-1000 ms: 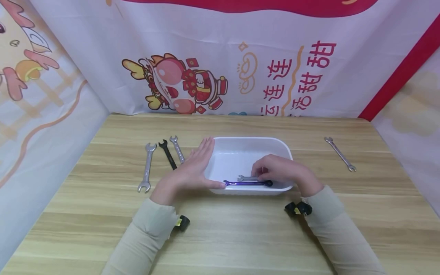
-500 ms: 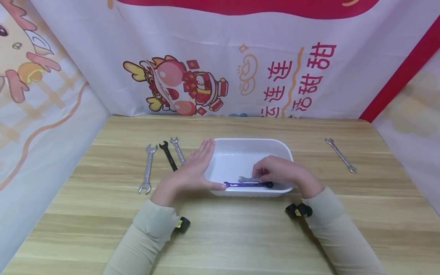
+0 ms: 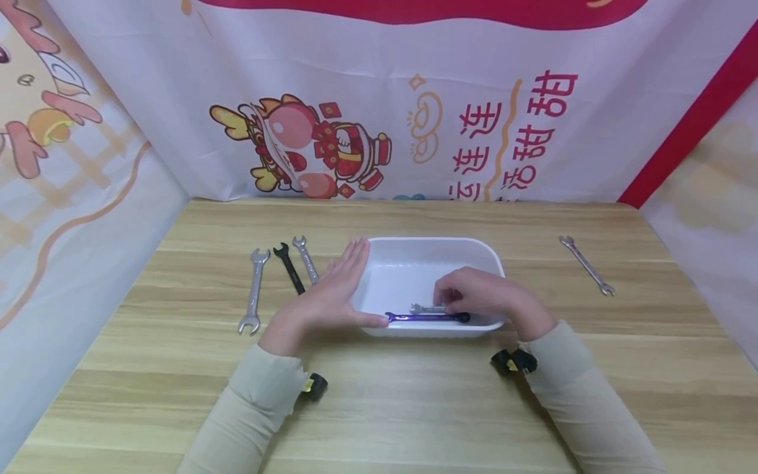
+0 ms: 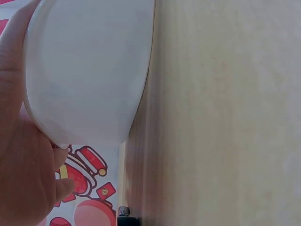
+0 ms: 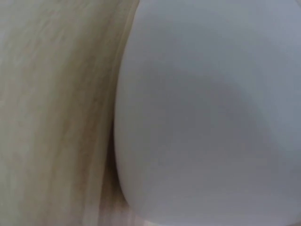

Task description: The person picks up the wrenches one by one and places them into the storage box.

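Note:
A white plastic basin [image 3: 426, 241] stands on the wooden table. My left hand [image 3: 333, 289] rests along its left end, fingers straight toward the far corner and thumb stretched along the near rim. Inside, a purple wrench [image 3: 425, 318] with a dark end lies by the near wall. Just behind it, my right hand [image 3: 474, 289] reaches over the right rim, with curled fingers pinching a small silver wrench [image 3: 420, 308]; the fingers hide its right part. The left wrist view has the left hand [image 4: 23, 160] against the basin's outer wall [image 4: 89, 70]. Only basin wall [image 5: 202, 117] and table fill the right wrist view.
Left of the basin lie a large silver open-end wrench [image 3: 254, 289], a black wrench [image 3: 290, 266] and a smaller silver wrench [image 3: 305, 257], the latter two partly behind the left hand. Another silver wrench [image 3: 586, 264] lies far right. A printed curtain [image 3: 379, 66] hangs at the back.

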Tool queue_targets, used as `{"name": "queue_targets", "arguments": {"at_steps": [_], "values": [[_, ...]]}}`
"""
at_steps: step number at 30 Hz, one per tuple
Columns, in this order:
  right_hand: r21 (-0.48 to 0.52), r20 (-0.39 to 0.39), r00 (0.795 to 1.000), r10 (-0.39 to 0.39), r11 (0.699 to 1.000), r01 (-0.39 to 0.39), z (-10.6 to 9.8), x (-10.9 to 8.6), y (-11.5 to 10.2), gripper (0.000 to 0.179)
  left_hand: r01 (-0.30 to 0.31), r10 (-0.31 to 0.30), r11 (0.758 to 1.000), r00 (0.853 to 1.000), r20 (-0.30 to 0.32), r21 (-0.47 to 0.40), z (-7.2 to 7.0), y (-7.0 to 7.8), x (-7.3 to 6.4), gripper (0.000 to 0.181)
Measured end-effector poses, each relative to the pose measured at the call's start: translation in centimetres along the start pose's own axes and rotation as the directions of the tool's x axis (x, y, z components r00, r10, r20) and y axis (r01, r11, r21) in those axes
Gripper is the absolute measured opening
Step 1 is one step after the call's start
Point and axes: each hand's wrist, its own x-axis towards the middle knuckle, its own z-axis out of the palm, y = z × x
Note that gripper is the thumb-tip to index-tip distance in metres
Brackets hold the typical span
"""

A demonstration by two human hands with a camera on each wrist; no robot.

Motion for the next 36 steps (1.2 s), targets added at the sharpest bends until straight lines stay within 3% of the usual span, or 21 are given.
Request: {"name": "queue_targets", "arguments": {"at_steps": [16,36], "values": [[-0.009,-0.018,1.000,-0.024,1.000,0.024,-0.3,-0.2,-0.4,0.009,-0.006,0.006,1.000,1.000,-0.010,0.001,0.1,-0.2,0.1,0.132],[-0.026,-0.154,0.984,-0.084,0.996,0.081,-2.2,-2.2,-0.3,0.016,-0.008,0.008,1.000,1.000,-0.008,0.008,0.1,-0.1,0.1,0.131]]}}
